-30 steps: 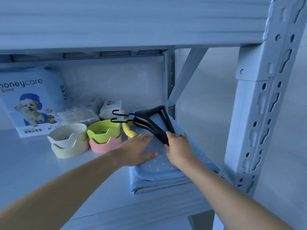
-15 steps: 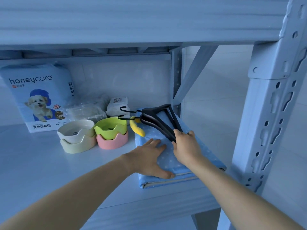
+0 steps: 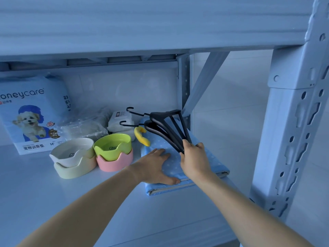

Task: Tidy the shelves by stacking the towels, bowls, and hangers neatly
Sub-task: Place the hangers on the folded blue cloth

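Folded blue dotted towels [image 3: 211, 161] lie stacked at the right end of the shelf. My left hand [image 3: 156, 166] rests flat on the stack's front left part, fingers spread. My right hand [image 3: 194, 157] grips two black hangers [image 3: 165, 127] by one end and holds them tilted up above the towels, hooks pointing left. A yellow hanger [image 3: 142, 136] lies at the towels' left edge. Left of it stand two bowl stacks: a green bowl [image 3: 112, 145] in a pink one [image 3: 115, 163], and a white bowl [image 3: 71, 152] in a cream one [image 3: 74, 170].
A pet-pad pack [image 3: 30, 111] stands at the back left, with a clear plastic bag [image 3: 83, 125] and a white wipes pack [image 3: 121, 122] behind the bowls. The shelf's upright post [image 3: 288, 139] rises at the right. The upper shelf [image 3: 142, 24] hangs close overhead.
My right hand has lifted the black hangers higher off the towels. My left hand slid a little toward the stack's front edge. The camera shifted slightly.
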`<move>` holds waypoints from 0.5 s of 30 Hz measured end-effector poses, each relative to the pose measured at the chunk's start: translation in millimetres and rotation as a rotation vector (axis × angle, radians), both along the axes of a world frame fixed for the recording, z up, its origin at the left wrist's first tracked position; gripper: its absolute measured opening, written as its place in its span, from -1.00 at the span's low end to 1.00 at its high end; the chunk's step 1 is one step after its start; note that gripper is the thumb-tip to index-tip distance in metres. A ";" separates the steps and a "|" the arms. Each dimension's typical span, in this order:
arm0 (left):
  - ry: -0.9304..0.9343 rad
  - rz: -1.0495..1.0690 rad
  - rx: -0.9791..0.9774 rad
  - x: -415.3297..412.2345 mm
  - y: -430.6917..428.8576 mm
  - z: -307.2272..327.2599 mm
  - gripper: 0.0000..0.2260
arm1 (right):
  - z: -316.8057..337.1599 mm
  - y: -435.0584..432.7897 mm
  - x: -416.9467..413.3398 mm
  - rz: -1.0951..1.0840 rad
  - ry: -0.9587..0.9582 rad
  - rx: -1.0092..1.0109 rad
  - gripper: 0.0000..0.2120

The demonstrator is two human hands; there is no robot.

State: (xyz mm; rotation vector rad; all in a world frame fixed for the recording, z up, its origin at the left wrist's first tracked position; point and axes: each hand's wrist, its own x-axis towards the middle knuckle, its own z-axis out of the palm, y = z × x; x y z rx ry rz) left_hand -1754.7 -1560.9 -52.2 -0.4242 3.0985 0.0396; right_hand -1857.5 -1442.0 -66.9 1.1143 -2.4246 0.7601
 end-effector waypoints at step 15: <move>-0.016 -0.024 -0.038 1.4 -4.6 4.5 -0.06 | -0.7 -9.6 -8.9 0.072 -0.004 0.040 -0.87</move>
